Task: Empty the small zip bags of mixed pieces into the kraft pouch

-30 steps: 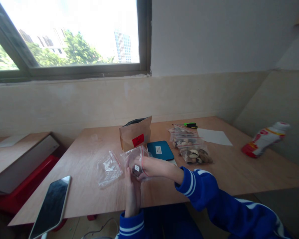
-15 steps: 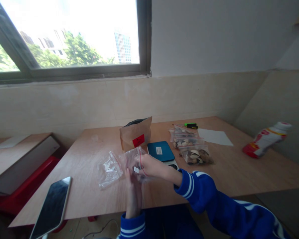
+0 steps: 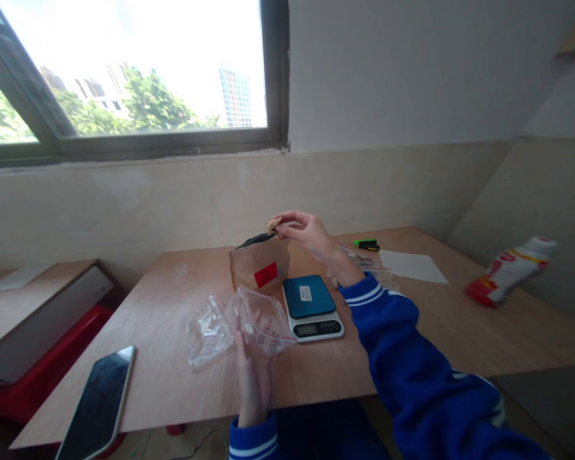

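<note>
My right hand (image 3: 306, 233) pinches a small tan piece of dried mushroom (image 3: 273, 225) over the mouth of a standing brown paper pouch (image 3: 242, 268) with a red label. My left hand (image 3: 253, 377) holds a clear zip bag (image 3: 268, 326) propped against its palm and fingers, the bag's mouth toward the right. A second clear zip bag (image 3: 209, 332) lies crumpled just left of it. Beside the pouch sits a kitchen scale (image 3: 311, 300) with a blue top and a small display, nothing on its plate.
Filled zip bags (image 3: 364, 259) lie behind my right forearm, partly hidden. Farther back are a green-and-black pen-like tool (image 3: 367, 244) and white paper (image 3: 412, 266). A red-and-white bottle (image 3: 512, 271) stands at the right, a phone or tablet (image 3: 98, 402) at the front left.
My right hand has left the clear zip bag and risen to the pouch's mouth, now with a dried mushroom piece. The left hand stays at the bag. The scale's display has come into view.
</note>
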`<control>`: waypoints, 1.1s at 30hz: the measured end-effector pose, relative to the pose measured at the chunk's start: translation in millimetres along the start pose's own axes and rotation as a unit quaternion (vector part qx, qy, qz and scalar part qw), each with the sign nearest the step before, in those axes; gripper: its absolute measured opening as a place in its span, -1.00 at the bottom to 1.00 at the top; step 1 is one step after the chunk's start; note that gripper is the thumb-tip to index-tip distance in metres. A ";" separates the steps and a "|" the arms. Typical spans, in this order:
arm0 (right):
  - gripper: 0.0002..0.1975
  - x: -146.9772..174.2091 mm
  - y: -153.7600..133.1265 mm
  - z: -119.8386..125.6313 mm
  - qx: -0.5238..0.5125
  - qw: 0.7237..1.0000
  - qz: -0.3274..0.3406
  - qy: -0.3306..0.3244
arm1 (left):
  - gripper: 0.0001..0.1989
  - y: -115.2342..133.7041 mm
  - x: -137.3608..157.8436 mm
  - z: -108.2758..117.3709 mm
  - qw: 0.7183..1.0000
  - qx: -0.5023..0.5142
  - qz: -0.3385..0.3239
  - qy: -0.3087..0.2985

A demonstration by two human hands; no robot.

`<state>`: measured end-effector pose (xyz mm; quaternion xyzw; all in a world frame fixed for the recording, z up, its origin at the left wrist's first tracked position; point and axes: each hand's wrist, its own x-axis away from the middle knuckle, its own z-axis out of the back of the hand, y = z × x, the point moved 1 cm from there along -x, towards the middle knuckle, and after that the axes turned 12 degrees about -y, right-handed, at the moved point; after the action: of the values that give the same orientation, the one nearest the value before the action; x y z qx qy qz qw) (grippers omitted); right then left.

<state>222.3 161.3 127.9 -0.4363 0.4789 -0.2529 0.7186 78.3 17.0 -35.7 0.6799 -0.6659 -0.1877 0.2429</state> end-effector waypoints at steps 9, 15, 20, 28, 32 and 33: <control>-0.84 -24.5 27.4 -8.9 0.178 0.975 0.044 -0.123 | -0.49 -0.9 -0.6 -0.6 1.000 -0.007 0.016 -0.014; -0.78 -16.4 26.7 -12.3 0.320 0.934 0.047 -0.150 | -0.47 0.9 0.1 -0.5 1.000 0.001 0.006 -0.017; -0.71 -11.3 20.3 -16.4 0.388 0.906 0.044 -0.164 | -0.47 0.3 0.5 -5.0 1.000 -0.010 0.016 -0.019; -0.76 7.7 -7.5 -25.6 0.296 0.941 0.106 -0.124 | -0.48 1.1 -0.1 -3.9 1.000 -0.016 0.012 -0.016; -0.71 32.7 -25.1 -33.6 0.162 0.932 -0.040 -0.321 | -0.48 3.6 1.4 -10.4 1.000 -0.005 0.013 -0.013; -0.73 39.4 -24.6 -36.1 0.169 0.912 -0.069 -0.368 | -0.48 4.2 1.9 -12.6 1.000 -0.004 0.010 -0.019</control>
<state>207.1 104.5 125.1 -0.4026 0.0995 -0.2011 0.8874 82.3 16.2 -23.0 0.6684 -0.6766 -0.2011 0.2346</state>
